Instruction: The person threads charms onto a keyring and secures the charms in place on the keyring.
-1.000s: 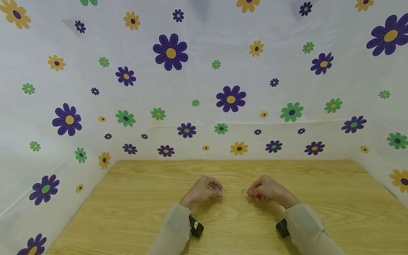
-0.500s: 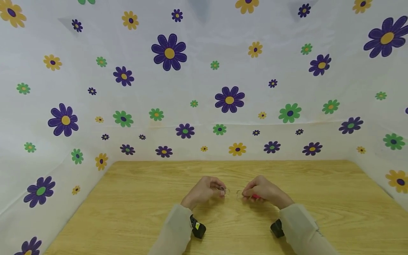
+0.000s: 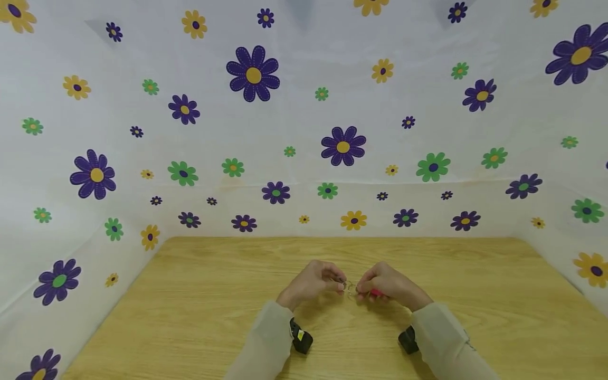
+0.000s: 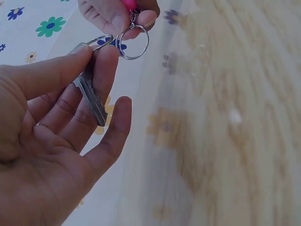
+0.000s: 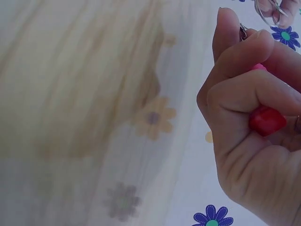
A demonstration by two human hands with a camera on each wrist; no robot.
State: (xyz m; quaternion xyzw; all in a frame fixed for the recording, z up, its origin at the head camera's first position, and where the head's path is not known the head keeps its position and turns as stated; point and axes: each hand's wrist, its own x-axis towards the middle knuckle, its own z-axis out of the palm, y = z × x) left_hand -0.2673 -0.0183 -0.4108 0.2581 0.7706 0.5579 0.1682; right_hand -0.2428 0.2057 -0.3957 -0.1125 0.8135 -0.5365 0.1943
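Key (image 4: 91, 100) and its metal ring (image 4: 112, 37) are pinched between thumb and fingers of the left hand (image 3: 311, 282). Just beside the key, the right hand (image 3: 393, 284) grips a red-pink fob (image 5: 267, 121), whose chained ring (image 4: 147, 43) sits next to the key's own; whether the two touch, I cannot tell. Beneath the key lies the wood-grain bench (image 3: 214, 295); behind the key, a flowered cloth (image 3: 294, 116).

The key (image 4: 91, 98) and rings (image 4: 147, 42) are silvery, the fob (image 5: 267, 121) pinkish red. Purple, yellow and green flowers (image 3: 343, 147) pattern the white sheet (image 3: 285, 116).
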